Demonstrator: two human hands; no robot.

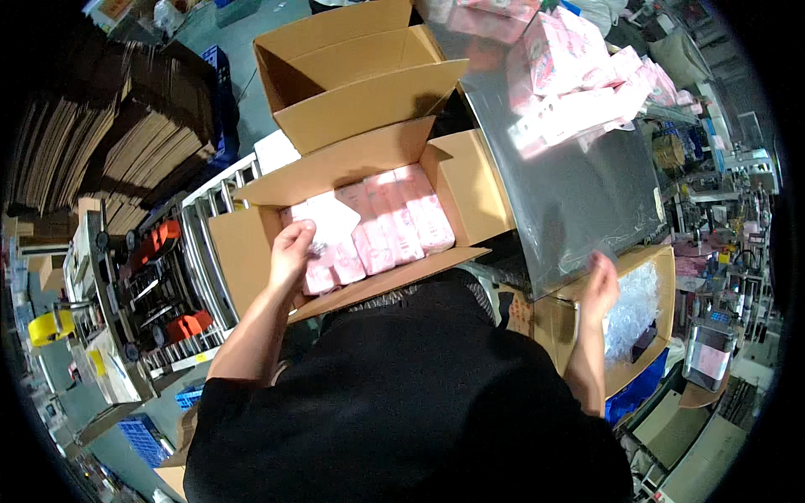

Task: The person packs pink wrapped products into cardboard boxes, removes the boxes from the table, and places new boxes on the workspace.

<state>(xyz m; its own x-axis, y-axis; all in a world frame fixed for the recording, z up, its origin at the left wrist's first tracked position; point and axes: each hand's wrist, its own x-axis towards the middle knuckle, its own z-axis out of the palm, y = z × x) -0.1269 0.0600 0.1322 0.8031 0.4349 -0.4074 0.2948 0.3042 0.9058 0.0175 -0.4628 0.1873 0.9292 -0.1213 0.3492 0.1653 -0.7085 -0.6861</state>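
Note:
My left hand [291,248] is over the left side of an open cardboard box [470,194], thumb and fingers pinched at the edge of a white card [339,221]. Beneath the card, pink-and-white soft packs [407,211] stand in a row inside the box. The box flaps are folded outward. My right hand [600,287] is apart from the box, by the near right edge of a dark grey tabletop [579,201]. Its fingertips are blurred and bent, and I cannot make out anything in them.
A second open carton [352,88] stands behind the first. Pink packs [570,63] are heaped on the tabletop's far end. A carton with clear plastic [633,314] is below my right hand. Left are a roller conveyor [205,268] and stacked flat cardboard [109,142].

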